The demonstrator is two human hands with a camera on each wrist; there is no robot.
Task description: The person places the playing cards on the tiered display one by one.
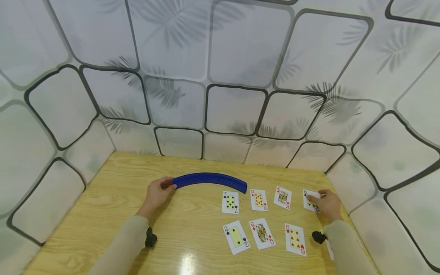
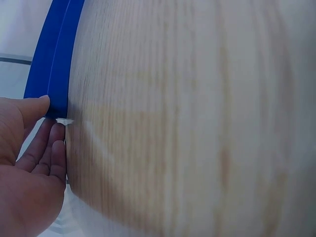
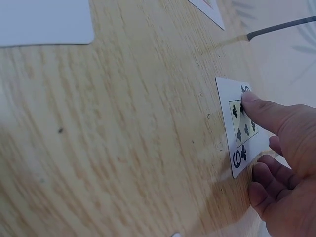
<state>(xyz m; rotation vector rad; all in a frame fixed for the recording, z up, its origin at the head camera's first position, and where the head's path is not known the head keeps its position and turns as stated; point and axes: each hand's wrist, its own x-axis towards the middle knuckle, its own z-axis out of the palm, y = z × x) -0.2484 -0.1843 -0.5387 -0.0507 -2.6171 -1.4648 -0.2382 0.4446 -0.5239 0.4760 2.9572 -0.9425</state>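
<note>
At its left end, a blue curved card holder (image 1: 209, 178) is pinched by my left hand (image 1: 159, 193), thumb on top and fingers at the end. The holder (image 2: 57, 59) runs upward in the left wrist view and carries no cards in the head view. My right hand (image 1: 328, 204) pinches a six of clubs (image 3: 242, 118) at the far right of the upper row, thumb on its face; the fingertips behind it are hidden. Left along that row lie a king of diamonds (image 1: 283, 198), a ten of diamonds (image 1: 259, 200) and a seven of spades (image 1: 230, 202), all face up.
Nearer me on the wooden table (image 1: 185, 229) lie a two of spades (image 1: 236, 237), a queen of diamonds (image 1: 262, 233) and a hearts card (image 1: 295, 239). Another card (image 1: 330, 250) is mostly hidden under the right wrist. Patterned walls (image 1: 237, 110) enclose the back and sides.
</note>
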